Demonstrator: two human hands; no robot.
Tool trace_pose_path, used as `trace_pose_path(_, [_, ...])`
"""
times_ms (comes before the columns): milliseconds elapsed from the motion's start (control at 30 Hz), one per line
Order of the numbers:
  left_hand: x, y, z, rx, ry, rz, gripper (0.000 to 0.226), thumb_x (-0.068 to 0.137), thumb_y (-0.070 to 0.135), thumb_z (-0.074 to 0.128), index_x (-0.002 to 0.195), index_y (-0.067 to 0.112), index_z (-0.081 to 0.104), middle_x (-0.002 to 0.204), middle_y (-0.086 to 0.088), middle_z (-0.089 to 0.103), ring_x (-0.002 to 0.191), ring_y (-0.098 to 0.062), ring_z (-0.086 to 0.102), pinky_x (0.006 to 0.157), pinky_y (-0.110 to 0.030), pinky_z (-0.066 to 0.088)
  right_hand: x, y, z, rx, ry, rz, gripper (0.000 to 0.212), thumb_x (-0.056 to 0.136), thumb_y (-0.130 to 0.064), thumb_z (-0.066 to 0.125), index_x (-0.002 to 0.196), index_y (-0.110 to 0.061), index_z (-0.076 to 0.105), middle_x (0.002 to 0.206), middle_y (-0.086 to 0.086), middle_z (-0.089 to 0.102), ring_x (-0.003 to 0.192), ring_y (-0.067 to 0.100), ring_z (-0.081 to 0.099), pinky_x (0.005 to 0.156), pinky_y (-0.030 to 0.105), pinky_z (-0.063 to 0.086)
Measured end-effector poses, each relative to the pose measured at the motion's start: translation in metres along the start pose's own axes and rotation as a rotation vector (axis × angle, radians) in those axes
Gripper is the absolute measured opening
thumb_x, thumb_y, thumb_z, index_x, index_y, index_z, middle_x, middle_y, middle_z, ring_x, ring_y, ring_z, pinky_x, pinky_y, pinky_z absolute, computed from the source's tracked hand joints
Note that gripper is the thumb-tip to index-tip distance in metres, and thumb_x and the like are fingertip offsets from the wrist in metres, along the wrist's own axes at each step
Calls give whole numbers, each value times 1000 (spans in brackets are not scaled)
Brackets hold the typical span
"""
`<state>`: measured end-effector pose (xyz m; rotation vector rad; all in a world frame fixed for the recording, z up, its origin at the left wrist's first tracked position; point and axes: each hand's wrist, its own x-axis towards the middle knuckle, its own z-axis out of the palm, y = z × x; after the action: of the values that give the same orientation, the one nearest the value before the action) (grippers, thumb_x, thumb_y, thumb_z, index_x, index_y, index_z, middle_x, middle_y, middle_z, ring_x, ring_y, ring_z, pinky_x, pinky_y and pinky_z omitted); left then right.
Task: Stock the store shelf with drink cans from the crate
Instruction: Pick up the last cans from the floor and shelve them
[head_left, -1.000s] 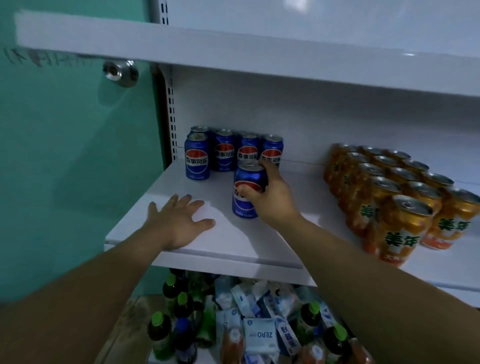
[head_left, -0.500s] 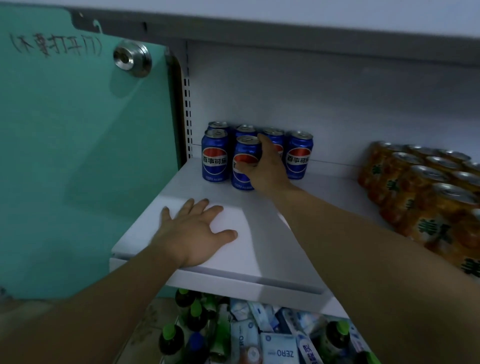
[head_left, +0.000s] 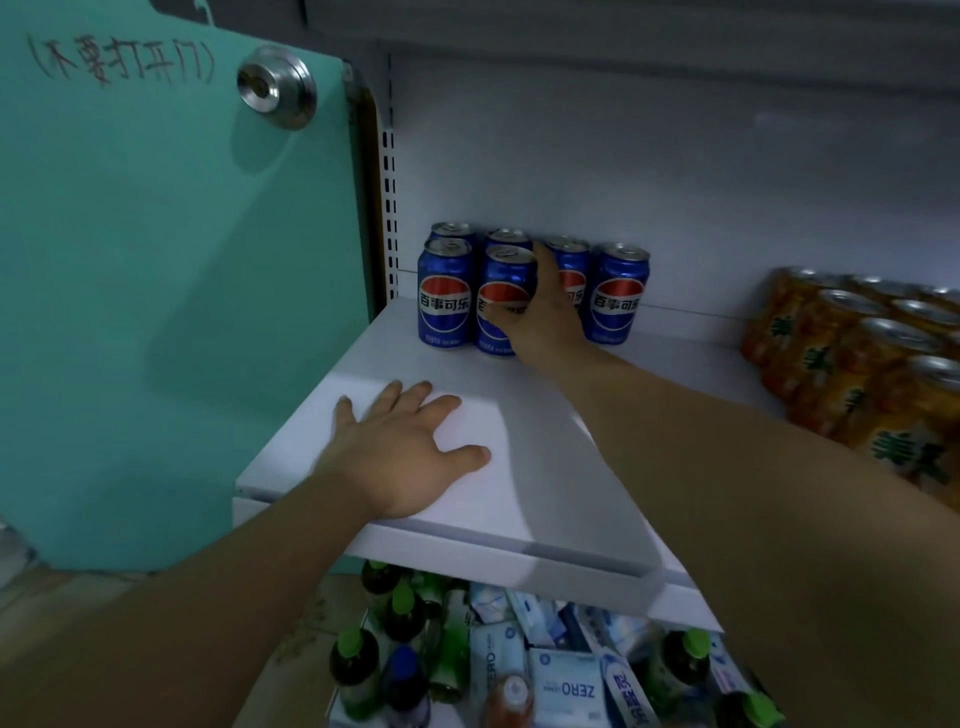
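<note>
Fingers (head_left: 546, 262) of the right hand (head_left: 540, 317) curl round a blue cola can (head_left: 500, 273) standing upright among matching cans at the back left of the white shelf (head_left: 545, 499). The left hand (head_left: 405, 457) lies flat on the shelf, fingers spread. Green-capped dark bottles (head_left: 358, 662) and white packets (head_left: 566, 686) crowd below.

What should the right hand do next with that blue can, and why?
Probably let go and draw back. The right hand grips the blue can, which stands upright on the shelf, level with the neighbouring can in the front row, so it looks placed.
</note>
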<state>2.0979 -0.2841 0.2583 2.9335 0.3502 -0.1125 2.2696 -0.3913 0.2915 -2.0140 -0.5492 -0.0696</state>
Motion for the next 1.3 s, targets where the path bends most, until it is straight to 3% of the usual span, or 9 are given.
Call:
trace_pose_path(133, [-1, 2, -4, -1, -1, -2, 75, 85, 75, 26, 150, 41, 10, 160, 12, -1, 147, -14, -4, 116, -56, -4, -29, -9, -21, -237, -90, 33, 100, 84, -39, 71, 154, -23, 0, 159, 3, 21, 141, 23, 30, 112, 36, 31])
trace_pose_path(267, [-11, 5, -13, -15, -27, -4, 76, 86, 74, 30, 150, 36, 13, 161, 7, 4, 148, -18, 2, 115, -57, 0, -79, -33, -73, -427, -113, 12, 73, 81, -43, 72, 142, -26, 37, 134, -3, 51, 118, 19, 53, 98, 34, 44])
trace_pose_path(367, [-28, 27, -23, -198, -61, 3, 87, 79, 76, 45, 150, 31, 21, 159, 4, 18, 144, -21, 21, 116, -51, 11, -122, -51, -128, -641, -103, -5, 60, 86, -41, 66, 138, -22, 43, 132, 3, 53, 118, 24, 53, 95, 32, 43])
trace_pose_path(467, [-53, 77, -36, -428, -89, 127, 101, 65, 74, 60, 148, 26, 29, 156, -1, 27, 136, -23, 37, 112, -40, 31, -168, -65, -176, -807, -23, 70, 65, 90, -44, 59, 145, -18, 36, 143, 10, 45, 126, 28, 46, 100, 35, 39])
trace_pose_path(600, [-97, 150, -48, -339, -65, 368, 76, 85, 55, 58, 148, 23, 28, 156, -2, 26, 140, -23, 30, 109, -33, 28, -234, -71, -227, -903, 70, 144, 55, 88, -46, 56, 135, -19, 45, 127, 8, 54, 113, 27, 54, 89, 34, 45])
trace_pose_path(767, [-152, 229, -53, -314, -90, 614, 67, 88, 46, 60, 145, 20, 36, 151, -2, 35, 134, -23, 38, 99, -27, 32, -316, -75, -293, -917, 186, 349, 63, 92, -49, 55, 145, -20, 37, 143, 9, 46, 125, 29, 47, 96, 37, 42])
trace_pose_path(900, [-179, 286, -43, -245, -111, 768, 76, 85, 50, 61, 148, 21, 30, 153, -2, 32, 135, -23, 37, 108, -32, 33, -371, -66, -349, -920, 260, 480, 72, 92, -54, 53, 150, -19, 28, 153, 7, 34, 134, 30, 39, 105, 41, 39])
trace_pose_path(1167, [-229, 411, 30, -93, -229, 999, 70, 84, 50, 62, 143, 21, 38, 149, -2, 37, 133, -23, 39, 109, -38, 35, -476, -14, -422, -857, 380, 704, 73, 91, -54, 54, 150, -19, 28, 151, 7, 37, 126, 28, 48, 97, 40, 46])
trace_pose_path(1300, [-242, 460, 93, 28, -387, 1068, 81, 85, 56, 59, 150, 21, 26, 157, -1, 23, 142, -23, 26, 114, -40, 28, -530, 40, -436, -810, 390, 899, 73, 88, -58, 55, 148, -21, 33, 146, 6, 43, 127, 28, 47, 100, 41, 45])
